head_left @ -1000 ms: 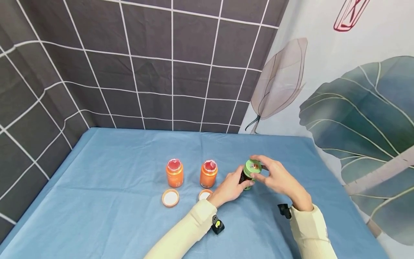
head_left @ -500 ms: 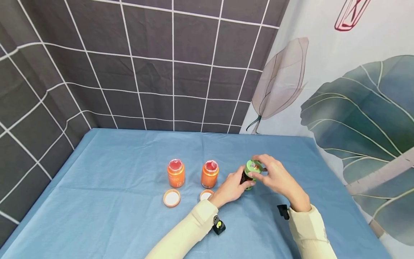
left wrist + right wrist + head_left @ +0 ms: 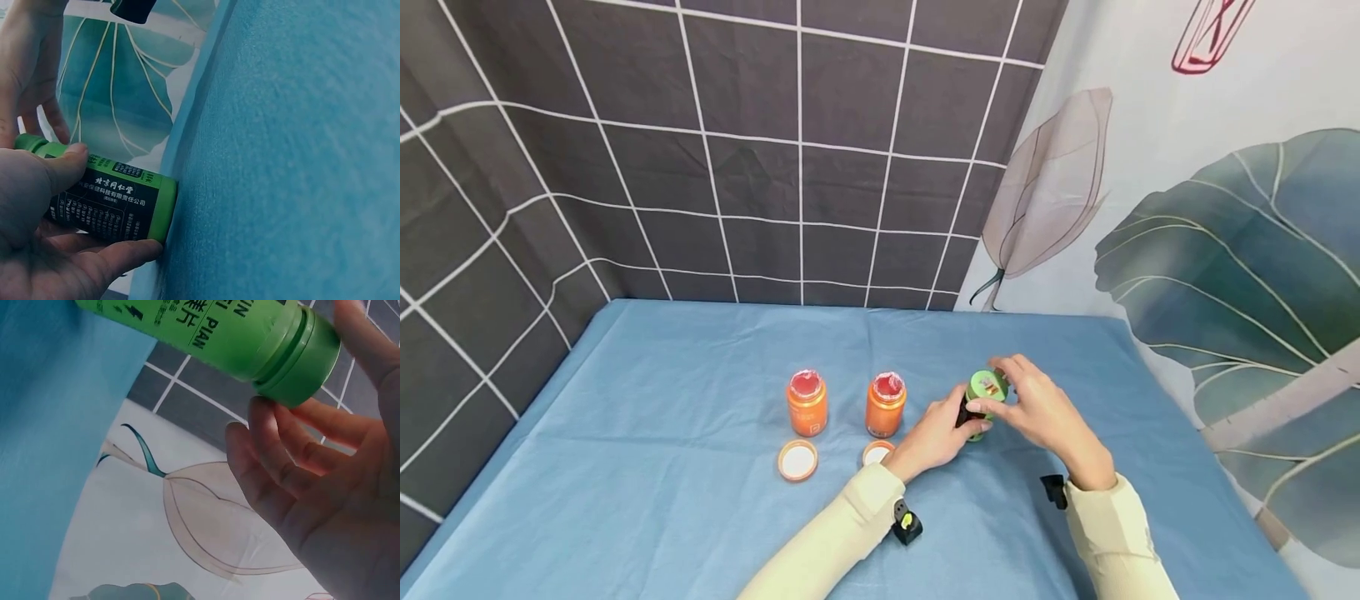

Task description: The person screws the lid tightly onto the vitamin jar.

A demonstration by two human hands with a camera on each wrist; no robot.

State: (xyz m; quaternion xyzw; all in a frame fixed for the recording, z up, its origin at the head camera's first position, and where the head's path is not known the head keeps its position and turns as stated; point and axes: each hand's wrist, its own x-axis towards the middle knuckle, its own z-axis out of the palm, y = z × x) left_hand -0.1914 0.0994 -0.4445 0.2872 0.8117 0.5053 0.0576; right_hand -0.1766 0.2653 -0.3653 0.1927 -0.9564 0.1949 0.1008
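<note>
A green and black pill bottle (image 3: 109, 203) stands upright on the blue cloth at the right of the head view. My left hand (image 3: 934, 433) grips its body, thumb on one side and fingers on the other. Over the top, my right hand (image 3: 1043, 408) holds the green cap (image 3: 306, 362) between thumb and fingertips. The cap sits on the bottle's neck in the right wrist view. Much of the label is hidden by my left hand in the head view.
Two uncapped orange bottles (image 3: 807, 408) (image 3: 886, 407) with reddish tops stand left of my hands. In front of them lie two orange caps, white inside: one cap (image 3: 797, 461) in full view, the other cap (image 3: 876, 452) partly behind my left wrist. A blue cloth (image 3: 662, 400) covers the table.
My right hand has turned a little around the cap, its thumb shifting left and its fingers lifting slightly. My left hand and the bottle stay in place.
</note>
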